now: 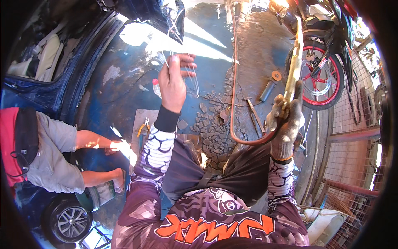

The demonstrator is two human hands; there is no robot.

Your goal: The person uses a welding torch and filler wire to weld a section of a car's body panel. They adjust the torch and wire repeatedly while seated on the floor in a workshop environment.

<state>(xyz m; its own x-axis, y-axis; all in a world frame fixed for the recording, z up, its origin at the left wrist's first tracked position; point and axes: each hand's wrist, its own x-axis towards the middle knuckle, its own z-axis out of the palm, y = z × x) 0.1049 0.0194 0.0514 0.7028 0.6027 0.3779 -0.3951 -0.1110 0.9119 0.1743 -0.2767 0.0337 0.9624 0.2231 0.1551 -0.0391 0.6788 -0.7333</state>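
My left hand [173,81] is bare and raised, its fingers pinched on a thin bent metal wire [191,83] that loops down to its right. My right hand [286,120], in a dirty grey work glove, grips a brass gas torch [293,62] whose long neck points up and away. A reddish hose [234,83] runs from the torch handle, curves under my hand and goes up across the ground. Both my forearms wear patterned purple sleeves.
A person in grey shorts [58,153] crouches at the left beside a dark blue car [49,83] and its wheel [68,222]. A motorcycle with a red-rimmed wheel [321,79] stands at the right by a wire mesh fence [356,166]. Pliers [144,128], a hammer [253,112] and broken rubble [211,124] lie on the concrete.
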